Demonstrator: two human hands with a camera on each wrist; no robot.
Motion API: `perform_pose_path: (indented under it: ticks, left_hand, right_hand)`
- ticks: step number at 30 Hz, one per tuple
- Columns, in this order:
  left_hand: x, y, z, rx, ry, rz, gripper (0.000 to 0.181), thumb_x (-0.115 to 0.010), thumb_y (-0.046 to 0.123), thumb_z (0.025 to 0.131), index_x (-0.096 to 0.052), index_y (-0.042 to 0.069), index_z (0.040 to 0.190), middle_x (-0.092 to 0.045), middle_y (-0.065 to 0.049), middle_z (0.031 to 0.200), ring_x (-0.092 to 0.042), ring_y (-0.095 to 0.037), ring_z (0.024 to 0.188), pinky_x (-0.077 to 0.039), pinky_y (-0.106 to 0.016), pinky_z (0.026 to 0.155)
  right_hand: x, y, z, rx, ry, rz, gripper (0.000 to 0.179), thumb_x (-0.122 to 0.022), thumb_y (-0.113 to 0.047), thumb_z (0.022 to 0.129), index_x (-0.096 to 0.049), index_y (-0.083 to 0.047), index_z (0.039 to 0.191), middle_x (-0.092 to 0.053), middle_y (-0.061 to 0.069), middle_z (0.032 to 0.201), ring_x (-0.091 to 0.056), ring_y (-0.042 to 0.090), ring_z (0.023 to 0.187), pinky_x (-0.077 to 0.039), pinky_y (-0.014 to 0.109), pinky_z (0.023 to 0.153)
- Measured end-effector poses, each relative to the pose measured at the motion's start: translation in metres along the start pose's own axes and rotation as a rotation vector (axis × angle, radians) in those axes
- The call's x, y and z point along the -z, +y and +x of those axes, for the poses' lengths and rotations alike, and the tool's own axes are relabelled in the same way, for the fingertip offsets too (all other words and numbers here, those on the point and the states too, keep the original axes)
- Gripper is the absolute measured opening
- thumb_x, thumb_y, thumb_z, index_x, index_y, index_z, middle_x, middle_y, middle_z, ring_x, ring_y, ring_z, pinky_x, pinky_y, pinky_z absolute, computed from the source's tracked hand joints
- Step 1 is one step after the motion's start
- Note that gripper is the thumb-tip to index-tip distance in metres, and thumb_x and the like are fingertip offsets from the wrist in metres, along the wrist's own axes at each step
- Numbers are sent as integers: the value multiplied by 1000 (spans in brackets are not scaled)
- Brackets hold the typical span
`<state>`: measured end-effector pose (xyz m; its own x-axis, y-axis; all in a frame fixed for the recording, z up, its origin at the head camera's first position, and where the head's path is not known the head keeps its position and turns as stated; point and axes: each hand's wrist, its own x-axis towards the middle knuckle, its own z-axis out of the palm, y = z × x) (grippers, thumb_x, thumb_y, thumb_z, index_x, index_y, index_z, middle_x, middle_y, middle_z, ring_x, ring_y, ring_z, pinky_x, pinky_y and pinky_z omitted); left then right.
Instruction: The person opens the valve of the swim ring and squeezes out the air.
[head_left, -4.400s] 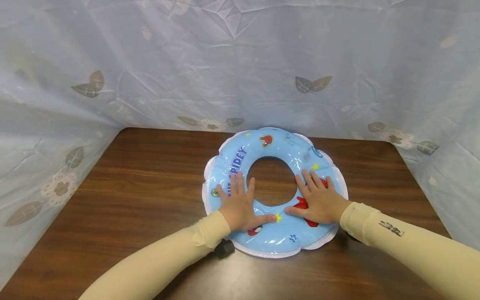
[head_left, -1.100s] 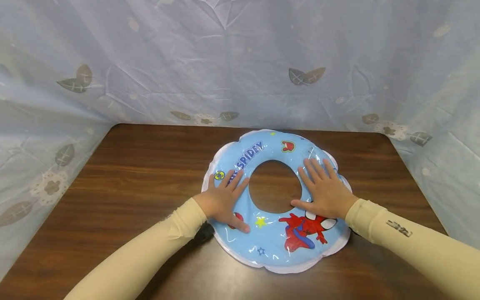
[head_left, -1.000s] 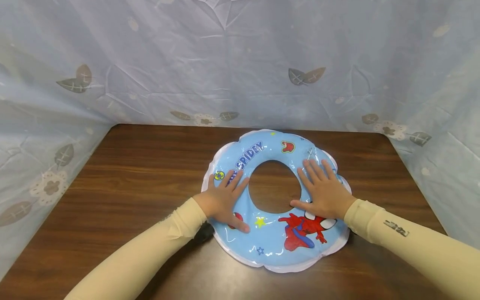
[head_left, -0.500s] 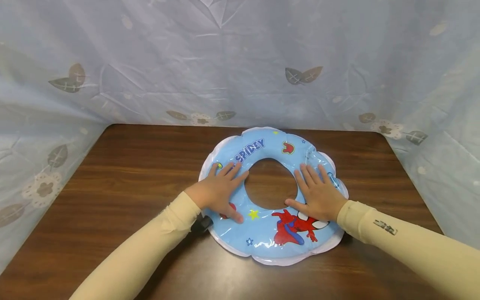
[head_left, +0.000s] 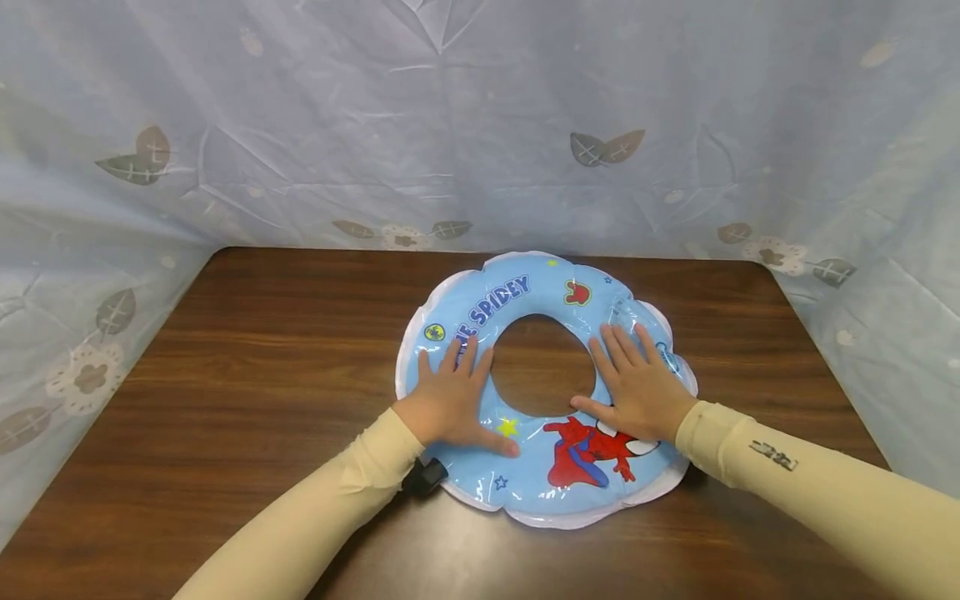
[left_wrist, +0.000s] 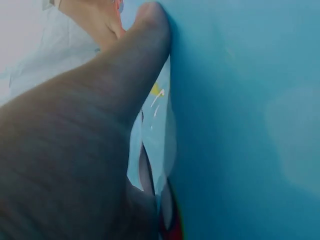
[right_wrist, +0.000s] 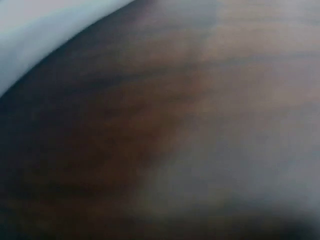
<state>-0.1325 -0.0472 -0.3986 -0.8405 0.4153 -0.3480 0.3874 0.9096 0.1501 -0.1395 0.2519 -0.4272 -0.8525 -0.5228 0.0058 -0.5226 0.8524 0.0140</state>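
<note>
A light-blue inflatable swim ring (head_left: 540,496) with a white scalloped edge lies flat on the table, printed with SPIDEY lettering and a red-and-blue cartoon figure. On its left side rests my left hand (head_left: 453,408), fingers spread and straight, thumb pointing right. My right hand (head_left: 641,392) lies on the opposite side with straight fingers, partly covering the figure's head. In the left wrist view the thumb (left_wrist: 145,35) touches the ring's blue surface (left_wrist: 240,125). The right wrist view is blurred and shows mostly table, with a pale edge at its upper left.
The dark wooden table (head_left: 262,350) runs back to a pale floral curtain (head_left: 510,100), which hangs behind it and along both sides. A black wrist device (head_left: 425,477) sits under the left wrist, beside the ring's lower-left edge.
Since the earliest frame the ring has turned clockwise under the hands. In the last half second my left hand shifted slightly right and down, uncovering a yellow emblem; the right hand stayed about still.
</note>
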Motion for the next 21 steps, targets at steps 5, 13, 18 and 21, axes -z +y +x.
perform_pose_path:
  ticks: [5, 13, 18, 21]
  left_hand:
    - [-4, 2, 2, 16, -21, 3, 142, -66, 92, 64, -11, 12, 167, 0, -16, 174, 1, -42, 159, -11, -81, 113]
    - [-4, 3, 1, 26, -60, 13, 141, -64, 92, 65, -7, 13, 168, 5, -14, 174, 4, -41, 159, -10, -80, 114]
    - [-2, 3, 1, 32, -69, 21, 142, -62, 94, 66, -5, 13, 167, 6, -14, 174, 6, -41, 159, -9, -79, 115]
    - [-2, 3, 1, 36, -70, 23, 142, -62, 94, 65, -5, 13, 168, 7, -14, 174, 6, -41, 159, -9, -79, 115]
  right_hand:
    - [3, 0, -1, 11, 25, -32, 94, -56, -64, 94, -36, 2, 158, -30, 26, 165, -24, 45, 154, 0, 62, 125]
    - [19, -36, -16, -10, 18, 87, 102, -54, -72, 93, -30, 0, 161, -20, 22, 170, -13, 45, 157, -2, 70, 121]
    - [19, -56, -25, -58, -13, 134, 108, -49, -80, 91, -31, 0, 161, -23, 22, 169, -14, 47, 156, -3, 75, 118]
    - [16, -60, -29, -87, -45, 154, 110, -50, -82, 88, -31, -1, 161, -23, 21, 169, -14, 47, 156, -3, 75, 118]
